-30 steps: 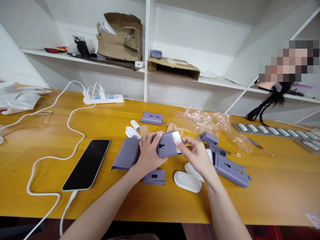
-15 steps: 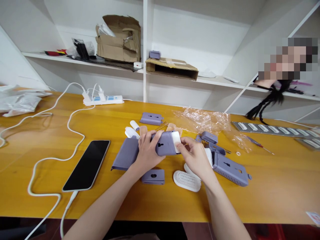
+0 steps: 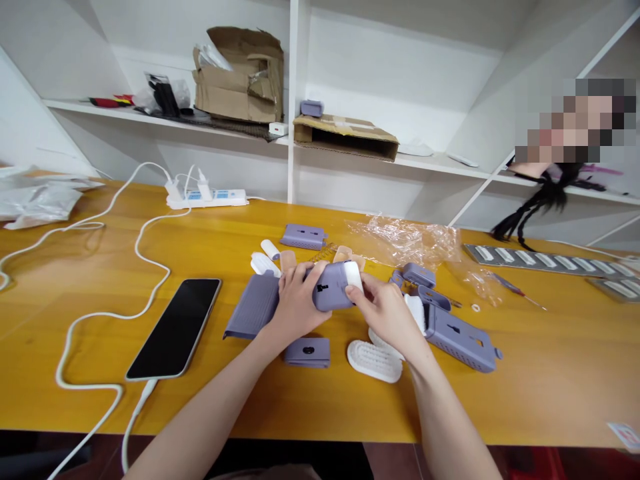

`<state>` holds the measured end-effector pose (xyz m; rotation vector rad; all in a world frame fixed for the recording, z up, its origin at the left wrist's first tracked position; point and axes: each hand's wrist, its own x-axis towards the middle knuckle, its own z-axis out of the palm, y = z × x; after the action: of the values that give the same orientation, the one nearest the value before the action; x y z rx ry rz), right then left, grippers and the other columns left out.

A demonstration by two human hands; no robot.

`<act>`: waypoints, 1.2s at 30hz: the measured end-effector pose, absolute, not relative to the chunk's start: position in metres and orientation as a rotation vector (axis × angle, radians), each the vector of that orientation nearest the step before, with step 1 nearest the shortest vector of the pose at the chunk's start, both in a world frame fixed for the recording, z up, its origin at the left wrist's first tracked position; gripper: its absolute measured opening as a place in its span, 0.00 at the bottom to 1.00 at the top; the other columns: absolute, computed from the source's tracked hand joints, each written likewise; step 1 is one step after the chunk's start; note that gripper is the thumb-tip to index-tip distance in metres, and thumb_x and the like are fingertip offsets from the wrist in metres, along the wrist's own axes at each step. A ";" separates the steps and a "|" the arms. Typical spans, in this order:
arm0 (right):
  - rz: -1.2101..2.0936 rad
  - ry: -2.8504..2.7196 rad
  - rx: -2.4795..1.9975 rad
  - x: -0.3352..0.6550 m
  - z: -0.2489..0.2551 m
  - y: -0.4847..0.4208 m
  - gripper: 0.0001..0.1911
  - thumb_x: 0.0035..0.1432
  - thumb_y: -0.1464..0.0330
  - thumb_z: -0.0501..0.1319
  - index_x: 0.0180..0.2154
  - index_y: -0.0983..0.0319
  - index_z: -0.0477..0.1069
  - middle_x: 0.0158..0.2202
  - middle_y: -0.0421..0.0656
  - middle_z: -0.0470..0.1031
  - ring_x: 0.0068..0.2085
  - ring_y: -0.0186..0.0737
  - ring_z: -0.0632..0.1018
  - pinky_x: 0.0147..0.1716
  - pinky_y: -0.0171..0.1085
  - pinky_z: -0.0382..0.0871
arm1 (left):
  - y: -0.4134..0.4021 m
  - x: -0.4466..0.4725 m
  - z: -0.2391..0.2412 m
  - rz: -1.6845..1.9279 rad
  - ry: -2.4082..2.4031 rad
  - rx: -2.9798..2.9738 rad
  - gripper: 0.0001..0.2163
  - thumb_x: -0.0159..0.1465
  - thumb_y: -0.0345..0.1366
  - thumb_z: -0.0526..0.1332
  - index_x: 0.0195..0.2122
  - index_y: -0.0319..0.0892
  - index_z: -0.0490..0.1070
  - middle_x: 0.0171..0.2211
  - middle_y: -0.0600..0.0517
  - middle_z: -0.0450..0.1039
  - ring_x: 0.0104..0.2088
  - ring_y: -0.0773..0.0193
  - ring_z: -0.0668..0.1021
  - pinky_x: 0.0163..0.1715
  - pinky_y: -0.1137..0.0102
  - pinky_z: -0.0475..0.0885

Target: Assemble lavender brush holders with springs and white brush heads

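Note:
My left hand (image 3: 300, 293) is wrapped round a purple plastic case (image 3: 331, 287) with a small dark slot in its face, held above the table. A white end piece (image 3: 353, 275) sticks out of the case's right end. My right hand (image 3: 385, 303) pinches that end, its thumb where white meets purple; the fingers behind are partly hidden. Below the hands lie white bristled brush heads (image 3: 374, 361) and a short purple part (image 3: 307, 353) with a black oval. A ribbed purple cover (image 3: 254, 305) rests left of my left hand, and another purple case (image 3: 461, 337) lies right of my right wrist.
A phone (image 3: 175, 328) on a white cable lies at left, with a power strip (image 3: 207, 199) behind. Clear plastic wrap (image 3: 407, 241), a screwdriver (image 3: 510, 285) and metal strips (image 3: 550, 260) lie back right. Shelves hold cardboard boxes (image 3: 345, 133) and a mannequin head with braided dark hair (image 3: 537, 200).
My right thumb has shifted slightly left and down, onto the seam between the white piece and the case. My left hand keeps its hold. The view has tilted very slightly.

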<state>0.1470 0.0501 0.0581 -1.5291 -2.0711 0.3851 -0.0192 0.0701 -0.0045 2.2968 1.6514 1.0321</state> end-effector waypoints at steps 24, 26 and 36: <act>0.723 -1.887 -1.399 0.149 0.055 0.050 0.22 0.61 0.55 0.45 0.27 0.62 0.68 0.18 0.37 0.62 0.21 0.33 0.64 0.22 0.32 0.56 | 0.077 -0.025 -0.005 1.104 1.477 2.235 0.37 0.45 0.38 0.65 0.57 0.47 0.53 0.49 0.47 0.62 0.51 0.51 0.66 0.50 0.56 0.60; 0.770 -1.779 -1.411 0.149 0.052 0.052 0.24 0.61 0.54 0.44 0.32 0.63 0.70 0.17 0.37 0.63 0.20 0.34 0.65 0.22 0.32 0.58 | 0.075 -0.024 -0.004 1.116 1.476 2.258 0.37 0.45 0.37 0.65 0.57 0.47 0.54 0.50 0.47 0.62 0.51 0.51 0.65 0.51 0.56 0.59; 0.977 -1.671 -1.336 0.154 0.043 0.060 0.27 0.61 0.53 0.43 0.46 0.64 0.69 0.33 0.45 0.75 0.24 0.34 0.74 0.25 0.34 0.65 | 0.074 -0.028 0.008 1.472 1.111 1.620 0.38 0.40 0.37 0.70 0.54 0.44 0.58 0.50 0.47 0.65 0.52 0.51 0.67 0.50 0.59 0.61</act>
<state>0.1541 0.0597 0.0426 -1.3356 -1.6705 0.9767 -0.0279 0.0743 0.0081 1.6202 1.1113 1.4724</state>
